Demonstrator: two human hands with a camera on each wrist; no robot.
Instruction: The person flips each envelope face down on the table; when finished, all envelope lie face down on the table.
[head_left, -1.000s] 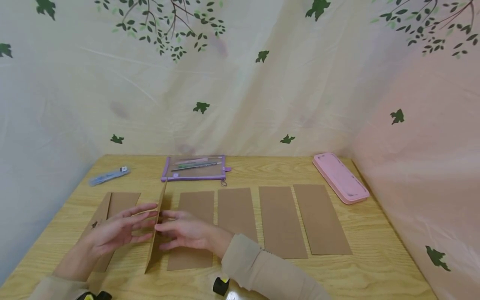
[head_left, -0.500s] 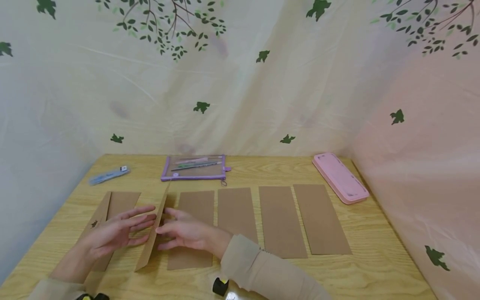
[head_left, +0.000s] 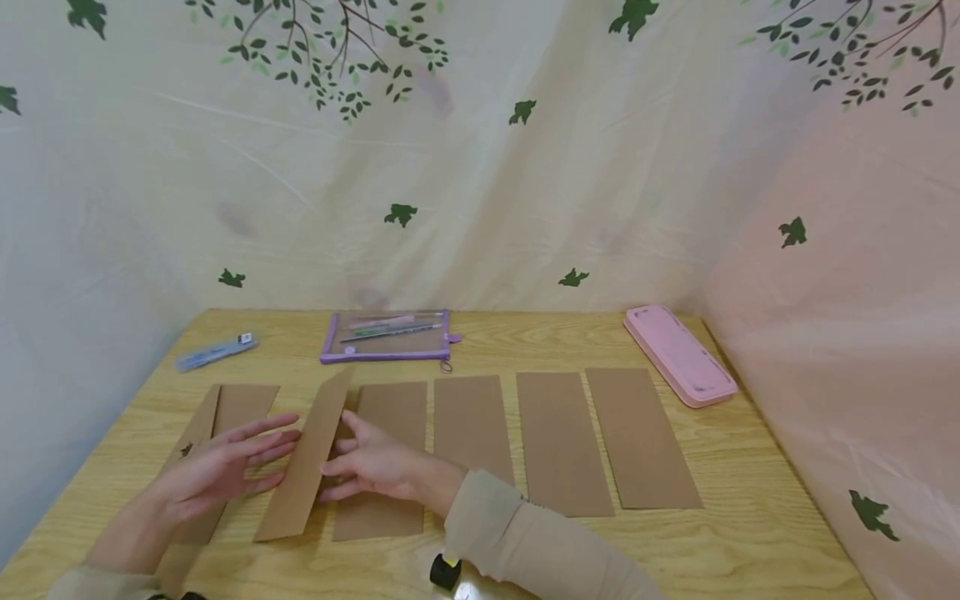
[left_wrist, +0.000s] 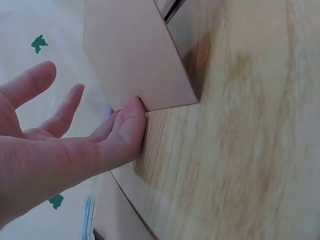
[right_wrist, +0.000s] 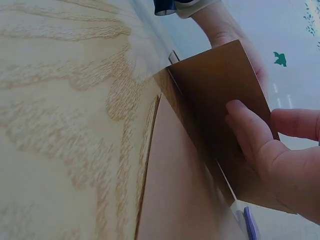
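Note:
In the head view, a tan cardboard rectangle (head_left: 303, 467) leans to the left between my two hands, its broad face turned up. My left hand (head_left: 210, 475) lies along its left side; in the left wrist view a fingertip (left_wrist: 133, 107) meets the cardboard's lower edge while other fingers spread away from it. From the right, my right hand (head_left: 378, 462) has its fingertips at the raised edge. The right wrist view shows fingers (right_wrist: 250, 127) resting against the shaded underside, and one finger reaching to the edge.
Several matching cardboard rectangles (head_left: 566, 446) lie in a row to the right. Left of the hands are overlapping cardboard pieces (head_left: 243, 404). Along the back of the wooden table (head_left: 540, 337) lie a blue packet (head_left: 216, 352), a clear purple-edged pencil pouch (head_left: 386, 335) and a pink case (head_left: 681, 356).
The cardboard between my hands has tipped from nearly upright over to the left, so its broad face now shows. My left hand has drawn slightly left; my right hand stays nearly in place.

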